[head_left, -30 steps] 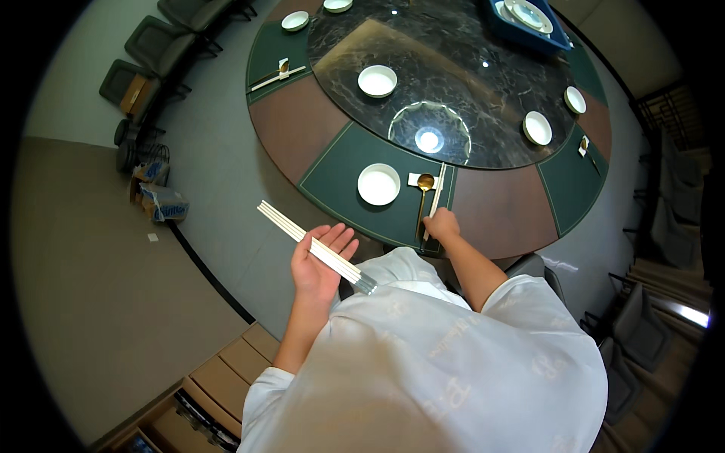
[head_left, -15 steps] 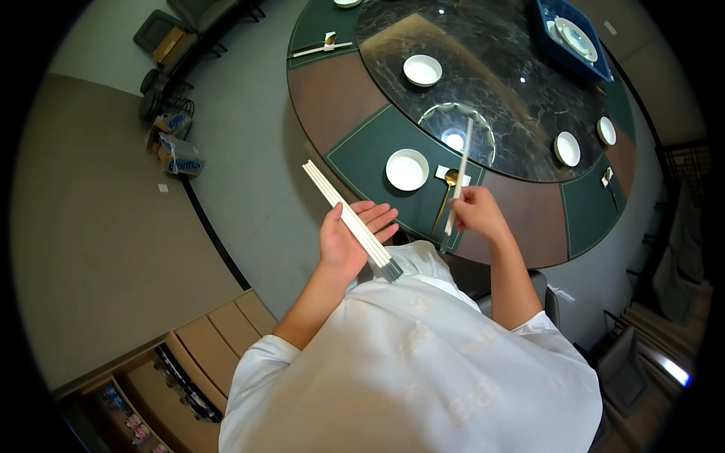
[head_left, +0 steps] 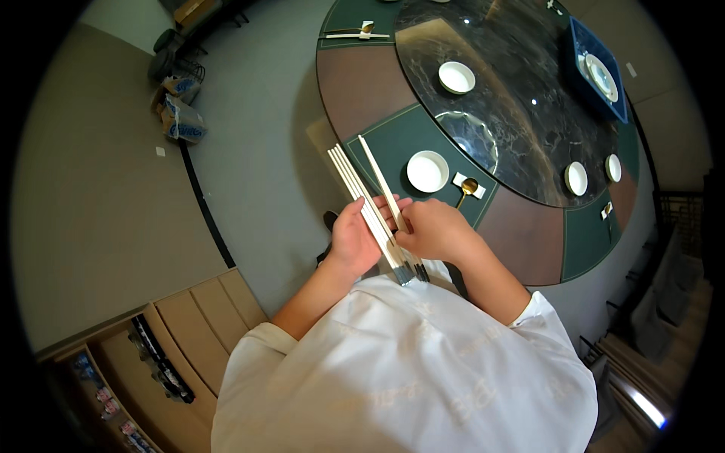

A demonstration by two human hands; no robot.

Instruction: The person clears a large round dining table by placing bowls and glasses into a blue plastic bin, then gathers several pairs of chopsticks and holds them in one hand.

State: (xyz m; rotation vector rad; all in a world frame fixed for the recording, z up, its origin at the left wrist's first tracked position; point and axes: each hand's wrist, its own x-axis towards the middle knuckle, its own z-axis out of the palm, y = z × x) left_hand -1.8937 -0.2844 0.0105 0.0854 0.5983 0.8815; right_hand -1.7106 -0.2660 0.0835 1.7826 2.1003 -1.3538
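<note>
Several pale chopsticks (head_left: pixel 347 170) with dark ends lie slantwise across my left hand (head_left: pixel 353 240), whose thumb presses on them. Close beside that palm, my right hand (head_left: pixel 438 229) pinches more pale chopsticks (head_left: pixel 377 167), roughly parallel to the bundle; I cannot tell how many. The dark ends of both groups almost meet in front of my white top. Past my hands, a white bowl (head_left: pixel 427 172) sits on a green place mat (head_left: pixel 393 136). A gold spoon (head_left: pixel 469 186) rests on a white rest (head_left: pixel 458 179) to the bowl's right.
The round table has a dark marble turntable (head_left: pixel 513 98) bearing white bowls (head_left: pixel 457 78) and a blue bin (head_left: pixel 578 83) of dishes. Another setting with chopsticks (head_left: pixel 355 35) is at the far left. A wooden cabinet (head_left: pixel 215 309) stands low left, with bags (head_left: pixel 181 121) by the wall.
My right hand, with its chopsticks, has moved left and down from beside the spoon to my left palm. My left hand has shifted slightly right, and the view has turned.
</note>
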